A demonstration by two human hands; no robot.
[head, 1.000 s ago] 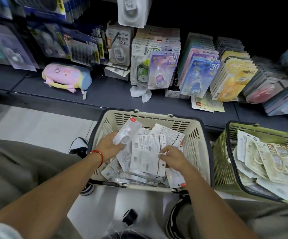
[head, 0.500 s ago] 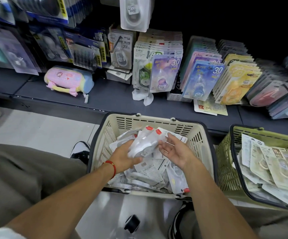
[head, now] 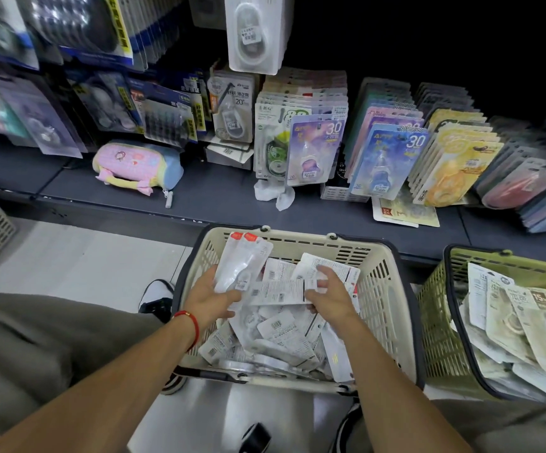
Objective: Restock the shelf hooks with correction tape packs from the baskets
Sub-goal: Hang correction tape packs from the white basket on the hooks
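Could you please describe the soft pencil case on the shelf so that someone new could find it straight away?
Start at the dark shelf behind the beige basket and look to its left end. The pencil case lies flat there, below the hanging blister packs. It is the only plush, pastel thing: pink checks, yellow trim, a blue end, while all around it is flat carded packaging.

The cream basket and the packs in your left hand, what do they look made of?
The cream basket looks like moulded plastic, matt, with slotted walls and a dark rim. The packs held by the left hand look like glossy clear plastic film or blister, since light glints off them, with red top tabs; card backing is possible but unclear.
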